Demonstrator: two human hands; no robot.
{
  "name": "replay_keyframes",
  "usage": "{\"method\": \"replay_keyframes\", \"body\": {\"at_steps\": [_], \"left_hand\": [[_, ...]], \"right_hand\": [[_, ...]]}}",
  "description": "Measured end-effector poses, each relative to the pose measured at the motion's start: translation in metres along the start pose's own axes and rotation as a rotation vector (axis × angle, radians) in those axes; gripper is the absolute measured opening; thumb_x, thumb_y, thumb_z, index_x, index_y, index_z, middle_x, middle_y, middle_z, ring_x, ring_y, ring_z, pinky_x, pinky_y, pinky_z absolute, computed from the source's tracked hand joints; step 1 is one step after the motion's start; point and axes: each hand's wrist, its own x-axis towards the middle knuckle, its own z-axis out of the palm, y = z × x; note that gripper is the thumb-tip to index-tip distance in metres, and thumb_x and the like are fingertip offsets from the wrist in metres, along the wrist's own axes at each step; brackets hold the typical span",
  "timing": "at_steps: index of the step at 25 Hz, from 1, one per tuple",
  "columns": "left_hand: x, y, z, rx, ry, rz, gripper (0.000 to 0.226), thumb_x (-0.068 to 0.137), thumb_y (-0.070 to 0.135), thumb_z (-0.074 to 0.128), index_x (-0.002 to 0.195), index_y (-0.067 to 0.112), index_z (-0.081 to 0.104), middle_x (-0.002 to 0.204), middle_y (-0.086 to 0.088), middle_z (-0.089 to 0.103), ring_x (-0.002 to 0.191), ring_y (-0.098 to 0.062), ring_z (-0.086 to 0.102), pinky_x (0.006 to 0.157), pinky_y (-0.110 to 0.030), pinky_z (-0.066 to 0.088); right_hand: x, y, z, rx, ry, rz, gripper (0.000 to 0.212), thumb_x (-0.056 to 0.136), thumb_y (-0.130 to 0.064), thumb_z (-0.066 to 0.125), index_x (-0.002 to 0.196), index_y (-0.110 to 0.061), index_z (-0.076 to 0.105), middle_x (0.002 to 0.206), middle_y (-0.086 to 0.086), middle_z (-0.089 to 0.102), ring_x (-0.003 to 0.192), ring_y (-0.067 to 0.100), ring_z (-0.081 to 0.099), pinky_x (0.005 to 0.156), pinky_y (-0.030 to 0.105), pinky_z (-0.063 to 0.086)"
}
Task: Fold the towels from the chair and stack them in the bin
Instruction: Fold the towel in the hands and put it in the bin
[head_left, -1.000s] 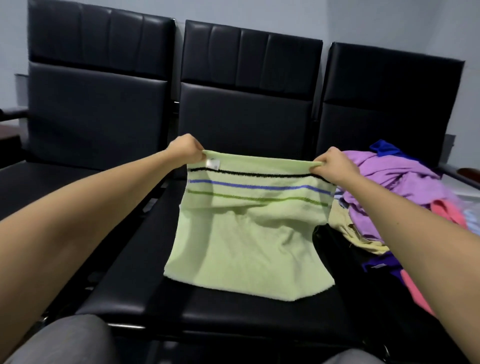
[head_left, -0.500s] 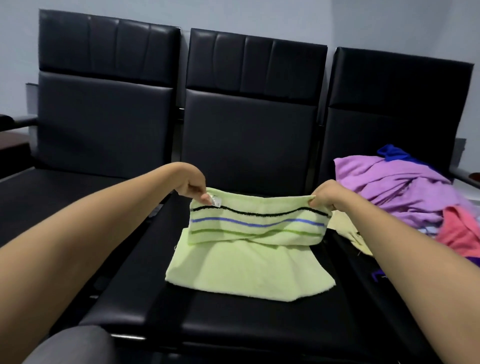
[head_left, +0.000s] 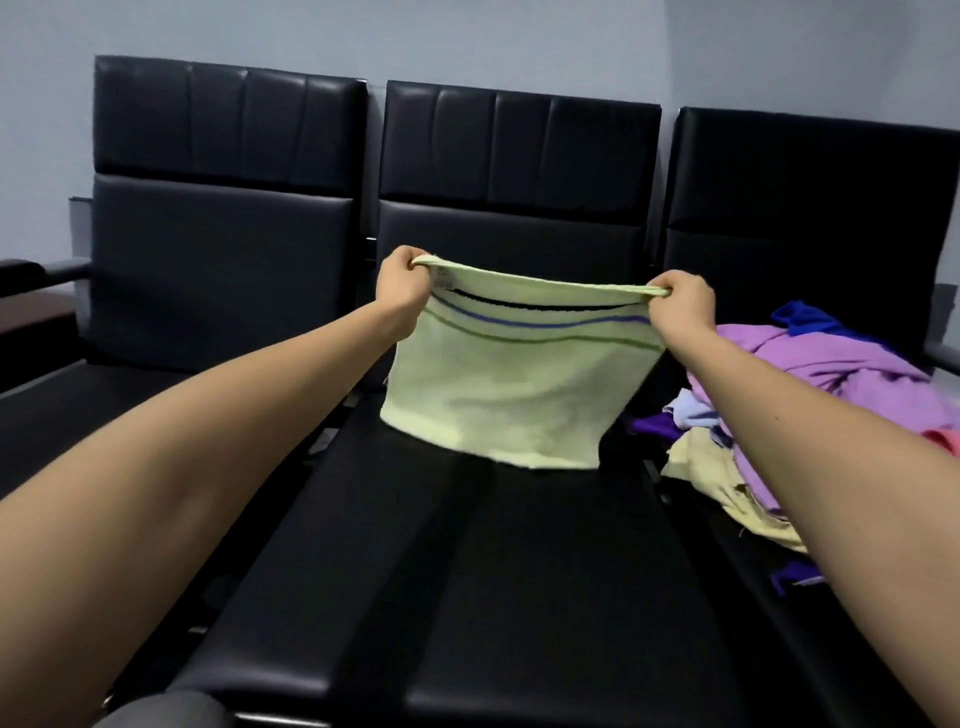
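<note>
A pale green towel (head_left: 509, 395) with black, blue and green stripes near its top hangs doubled over above the middle chair seat (head_left: 467, 571). My left hand (head_left: 402, 283) grips its top left corner and my right hand (head_left: 680, 306) grips its top right corner, both with fingers curled round the edge. The towel's lower edge is at the back of the seat; whether it touches is unclear. A heap of unfolded towels (head_left: 810, 395), purple, blue, cream and pink, lies on the right chair. No bin is in view.
Three black padded chairs stand side by side against a pale wall; the left chair (head_left: 208, 270) holds nothing. A dark armrest (head_left: 31, 270) juts out at far left. My grey-clad knee (head_left: 161, 712) shows at the bottom edge.
Both hands lowered the towel's top edge onto its lower part on the seat, then raised it up and away again; the towel now hangs shorter, doubled over.
</note>
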Motion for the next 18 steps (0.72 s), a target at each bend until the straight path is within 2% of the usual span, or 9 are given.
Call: {"method": "replay_keyframes", "body": {"at_steps": [2,4,6,7,9,10,12,14,18], "left_hand": [[-0.003,0.001,-0.012,0.033,0.023,0.089,0.027,0.090,0.000,0.039,0.103,0.010,0.060,0.094,-0.001,0.057,0.082,-0.013,0.049,0.058,-0.014,0.038],[-0.010,0.006,-0.027,0.089,0.027,0.172,0.028,0.090,0.001,0.038,0.102,0.010,0.061,0.096,-0.004,0.059,0.083,-0.014,0.050,0.059,-0.018,0.039],[-0.021,0.017,-0.043,0.168,-0.022,0.217,0.030,0.088,-0.002,0.038,0.098,0.012,0.063,0.092,-0.005,0.061,0.078,-0.013,0.054,0.058,-0.018,0.043],[-0.028,0.024,-0.052,0.218,-0.091,0.211,0.030,0.086,-0.003,0.038,0.096,0.013,0.062,0.085,-0.005,0.060,0.069,-0.012,0.058,0.053,-0.016,0.045],[-0.038,0.039,-0.070,0.419,-0.331,0.139,0.023,0.088,-0.002,0.041,0.090,0.011,0.059,0.070,-0.004,0.058,0.044,-0.004,0.056,0.039,-0.014,0.045],[-0.043,0.045,-0.079,0.573,-0.475,0.093,0.018,0.090,0.000,0.043,0.085,0.009,0.057,0.062,-0.003,0.058,0.035,-0.002,0.051,0.034,-0.014,0.041],[-0.052,0.050,-0.091,0.834,-0.760,-0.040,0.018,0.094,0.004,0.045,0.080,0.008,0.055,0.055,-0.003,0.058,0.033,-0.001,0.048,0.033,-0.012,0.036],[-0.063,0.043,-0.093,0.974,-0.987,-0.195,0.017,0.097,0.007,0.046,0.082,0.010,0.054,0.062,-0.003,0.056,0.040,0.000,0.055,0.036,-0.011,0.036],[-0.080,0.009,-0.083,1.143,-1.297,-0.413,0.018,0.097,0.007,0.048,0.081,0.014,0.053,0.068,0.003,0.058,0.055,0.001,0.063,0.043,-0.010,0.041]], "right_hand": [[-0.006,0.001,-0.009,-0.026,-0.034,-0.070,0.032,0.085,0.008,0.043,0.102,-0.002,0.069,0.106,0.017,0.067,0.103,0.030,0.059,0.070,0.020,0.035],[-0.017,-0.001,-0.024,-0.032,-0.055,-0.147,0.030,0.084,0.006,0.047,0.100,-0.002,0.070,0.101,0.017,0.068,0.098,0.030,0.061,0.070,0.022,0.037],[-0.026,-0.004,-0.043,-0.045,-0.102,-0.180,0.028,0.082,0.006,0.049,0.097,-0.004,0.071,0.091,0.017,0.070,0.086,0.028,0.066,0.073,0.027,0.048],[-0.031,-0.005,-0.054,-0.069,-0.174,-0.176,0.026,0.081,0.006,0.051,0.095,-0.004,0.071,0.080,0.014,0.069,0.073,0.021,0.067,0.068,0.026,0.051],[-0.041,-0.006,-0.074,-0.152,-0.417,-0.131,0.016,0.083,0.006,0.056,0.089,-0.002,0.068,0.054,0.006,0.060,0.041,0.004,0.057,0.043,0.014,0.044],[-0.047,-0.006,-0.082,-0.200,-0.564,-0.095,0.012,0.084,0.007,0.058,0.086,-0.001,0.067,0.048,0.004,0.056,0.033,0.001,0.050,0.037,0.012,0.038],[-0.061,-0.002,-0.092,-0.290,-0.844,-0.029,0.015,0.087,0.006,0.058,0.076,-0.004,0.062,0.051,0.005,0.054,0.036,0.003,0.050,0.038,0.014,0.037],[-0.075,0.007,-0.091,-0.420,-1.078,0.026,0.023,0.089,0.004,0.056,0.070,-0.009,0.059,0.058,0.003,0.054,0.045,0.005,0.052,0.045,0.016,0.037],[-0.106,0.025,-0.064,-0.507,-1.404,0.236,0.021,0.093,0.004,0.048,0.082,-0.011,0.058,0.052,-0.004,0.062,0.047,0.001,0.060,0.048,0.014,0.046]]}}
